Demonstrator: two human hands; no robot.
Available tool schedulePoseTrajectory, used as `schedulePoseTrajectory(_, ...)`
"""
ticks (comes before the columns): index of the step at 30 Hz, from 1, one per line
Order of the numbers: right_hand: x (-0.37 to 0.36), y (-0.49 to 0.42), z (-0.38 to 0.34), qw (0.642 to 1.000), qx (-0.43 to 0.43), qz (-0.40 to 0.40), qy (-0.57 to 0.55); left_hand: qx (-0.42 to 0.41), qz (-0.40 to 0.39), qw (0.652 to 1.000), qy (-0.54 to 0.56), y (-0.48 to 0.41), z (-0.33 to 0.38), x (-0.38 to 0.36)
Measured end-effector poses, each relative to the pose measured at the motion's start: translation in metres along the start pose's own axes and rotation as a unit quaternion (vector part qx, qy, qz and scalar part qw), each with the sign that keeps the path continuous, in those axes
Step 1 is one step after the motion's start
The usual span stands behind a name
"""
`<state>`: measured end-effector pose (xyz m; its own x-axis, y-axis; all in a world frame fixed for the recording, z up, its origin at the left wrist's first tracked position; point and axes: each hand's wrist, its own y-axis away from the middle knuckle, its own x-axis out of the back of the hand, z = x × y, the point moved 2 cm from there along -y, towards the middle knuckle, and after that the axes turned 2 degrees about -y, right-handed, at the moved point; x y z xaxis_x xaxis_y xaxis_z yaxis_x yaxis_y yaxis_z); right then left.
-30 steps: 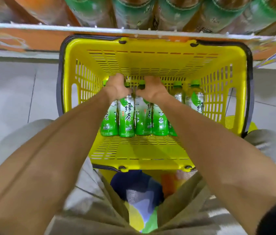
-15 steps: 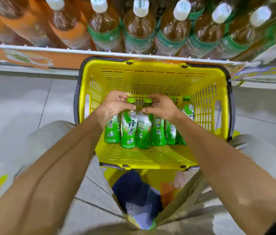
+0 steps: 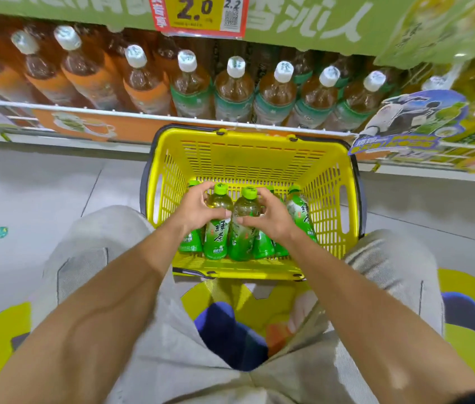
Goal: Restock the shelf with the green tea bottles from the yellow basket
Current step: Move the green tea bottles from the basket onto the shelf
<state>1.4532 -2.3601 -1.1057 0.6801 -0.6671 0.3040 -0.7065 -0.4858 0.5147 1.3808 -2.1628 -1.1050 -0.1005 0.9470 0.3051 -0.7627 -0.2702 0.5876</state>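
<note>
Where labels (image 3: 215, 239) stop, bottles (image 3: 219, 203) (green-capped) show amber tea.

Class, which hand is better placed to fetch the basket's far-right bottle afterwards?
Right, probably. The right hand, gripping one green tea bottle, lies next to the far-right bottle; the left hand, gripping another, would have to cross over it.

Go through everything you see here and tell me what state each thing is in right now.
Yellow slotted plastic basket: on the floor, holding bottles.
Left hand: grips a capped green tea bottle.
Right hand: grips the neighbouring capped green bottle.
Other green bottles: capped, in the basket.
White-capped brown tea bottles: shelved, upright.
</note>
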Motion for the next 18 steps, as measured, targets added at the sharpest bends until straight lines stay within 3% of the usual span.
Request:
schedulePoseTrajectory(8,0.042,0.027,-0.069,0.995,0.088,0.033,-0.021,-0.091,-0.011,0.996,-0.002,0.046,0.085,0.044)
schedulePoseTrajectory(18,0.137,0.089,-0.229,0.965,0.235,0.116,0.000,-0.262,0.067,0.963,-0.014,0.128,0.262,0.104)
